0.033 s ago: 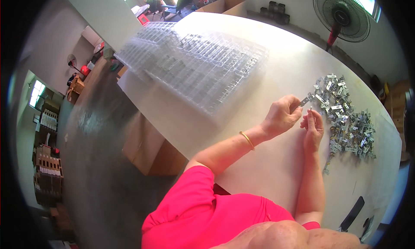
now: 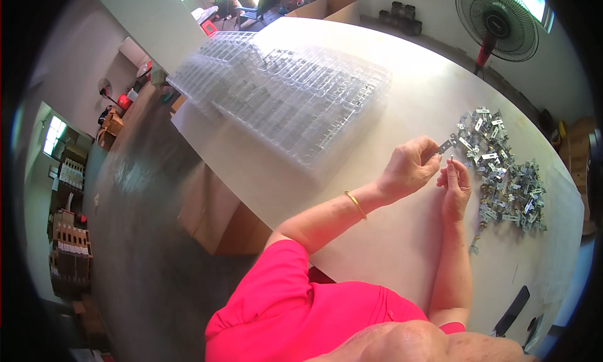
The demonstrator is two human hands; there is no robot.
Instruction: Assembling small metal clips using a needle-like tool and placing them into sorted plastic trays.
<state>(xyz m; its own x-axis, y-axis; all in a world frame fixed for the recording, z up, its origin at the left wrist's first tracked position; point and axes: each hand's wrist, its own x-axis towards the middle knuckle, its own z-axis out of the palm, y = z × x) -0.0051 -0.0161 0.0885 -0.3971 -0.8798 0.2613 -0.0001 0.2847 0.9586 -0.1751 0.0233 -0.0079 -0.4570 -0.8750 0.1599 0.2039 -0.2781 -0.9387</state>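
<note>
Two bare hands work close together over the pale table (image 2: 358,243), near its right-hand side. The left hand (image 2: 407,166) is closed at the thumb and fingers, pinching a flat metal bracket (image 2: 446,145) whose free end points towards the heap. The right hand (image 2: 456,187), just beside it, has its fingertips drawn together on a small thin piece (image 2: 451,160), too small to identify; its other fingers are curled in. As far as can be judged, the work is partway through: one bracket is in hand, while a large heap of loose metal pieces (image 2: 496,156) lies just beyond and to the right of the fingers, so much seems left to handle. Stacked clear plastic trays (image 2: 300,120) stand well apart to the left, with greyish shapes in their compartments; whether these are finished pieces cannot be told. Within the heap the pieces overlap at all angles, which could make single ones awkward to pick out. A dark flat object (image 2: 514,309) lies at the table's near right, and a cardboard box (image 2: 220,214) sits below the left edge. Beyond the far edge are a standing fan (image 2: 496,27) and an open carton (image 2: 325,10), both away from the hands.
</note>
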